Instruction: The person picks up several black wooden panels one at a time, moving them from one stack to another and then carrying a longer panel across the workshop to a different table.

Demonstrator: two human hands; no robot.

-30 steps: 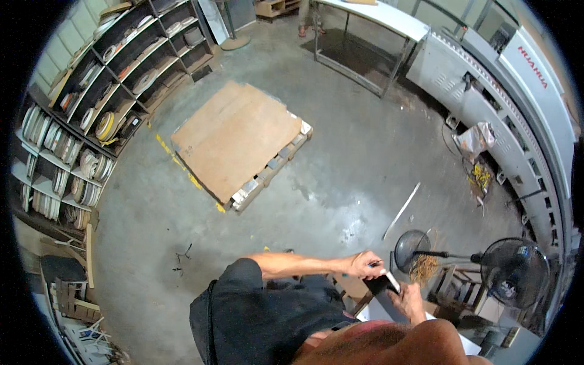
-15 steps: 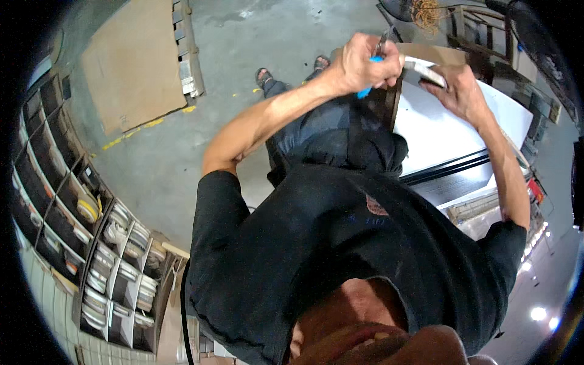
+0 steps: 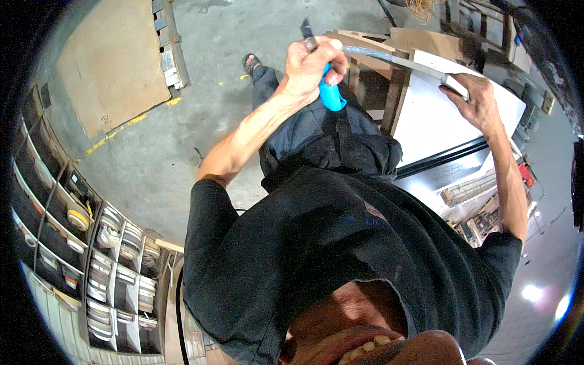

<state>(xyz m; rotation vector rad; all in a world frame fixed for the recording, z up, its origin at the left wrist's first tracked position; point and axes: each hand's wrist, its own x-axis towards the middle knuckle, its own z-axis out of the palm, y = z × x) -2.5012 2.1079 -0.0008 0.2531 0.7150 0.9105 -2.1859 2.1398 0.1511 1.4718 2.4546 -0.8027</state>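
Observation:
My left hand [image 3: 313, 70] is closed round a utility knife with a blue handle [image 3: 331, 94]. Its dark blade [image 3: 306, 28] points up, away from my body. Between thumb and finger the same hand also pinches the end of a thin, shiny strip of tape [image 3: 371, 53]. The strip runs taut across to my right hand [image 3: 477, 100], which grips its pale, thicker end [image 3: 456, 85]. My fingers partly cover that end, so I cannot tell whether it is a roll. Below the strip and right hand lies a white panel [image 3: 429, 118].
Dark-edged boards [image 3: 444, 176] lie beside the white panel. A brown board [image 3: 109, 67] rests on a pallet at the far left. Shelves [image 3: 121, 274] with several rolls stand at left. A wooden frame [image 3: 396, 97] is under the panel's left edge.
My left hand has moved left and slightly down with the knife, away from my right hand. A longer length of strip now stretches between them. My right hand has shifted slightly right and down.

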